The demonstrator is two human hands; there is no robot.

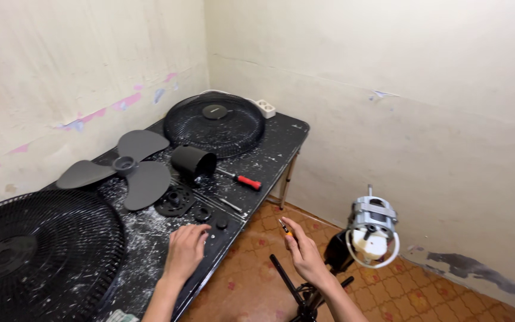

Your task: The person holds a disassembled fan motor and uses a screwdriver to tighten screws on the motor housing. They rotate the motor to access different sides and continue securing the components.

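Nearest, the left hand [185, 250] rests open-fingered on the tabletop [150, 238] edge beside small black parts [213, 217], while the right hand [302, 250] pinches a small screwdriver [285, 228] near the bare fan motor [374, 229] on its stand.

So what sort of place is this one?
Probably a makeshift home repair corner: a paint-spattered black table against bare, scuffed walls holds fan grilles, a fan blade and a red-handled screwdriver; a stripped fan motor stands alongside.
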